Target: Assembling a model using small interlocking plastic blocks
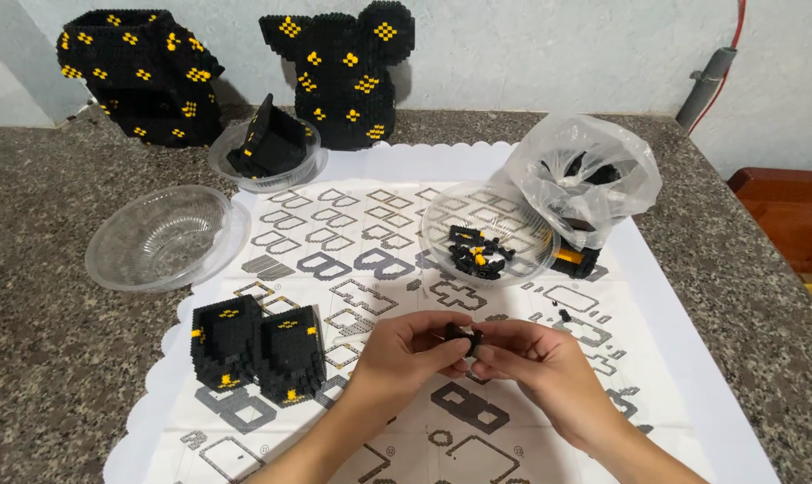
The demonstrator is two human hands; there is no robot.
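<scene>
We hold a small black brick piece point(464, 338) between both hands, low and near the middle of the scene, above the printed sheet point(388, 260). Our left hand point(406, 350) pinches it from the left with thumb and fingertips closed on it, and our right hand point(531, 354) meets it from the right, fingers curled and closed on the same piece; the piece is mostly hidden, so its exact shape is hard to tell. The sheet is white paper with grey outlines of brick shapes, lying on a white mat point(684, 341) with a scalloped edge, which in turn covers a speckled grey stone counter point(30, 314). Just left of our hands stand two blocky black builds point(258, 354), studded in texture with small yellow dots, touching each other side by side. Beyond our hands sits a clear plastic bowl point(491, 229), ribbed and glossy, holding loose black and yellow bricks point(476, 254). Just right of it lies a crumpled clear bag point(585, 175) with dark pieces inside. At the far left, an empty clear bowl point(164, 235) rests partly off the mat, and beyond it another clear bowl point(267, 157) holds an angular black build. Against the pale rough wall stand two large black models with yellow diamond marks, one boxy point(137, 76) at the left, one with rounded lobes point(343, 67) beside it.
</scene>
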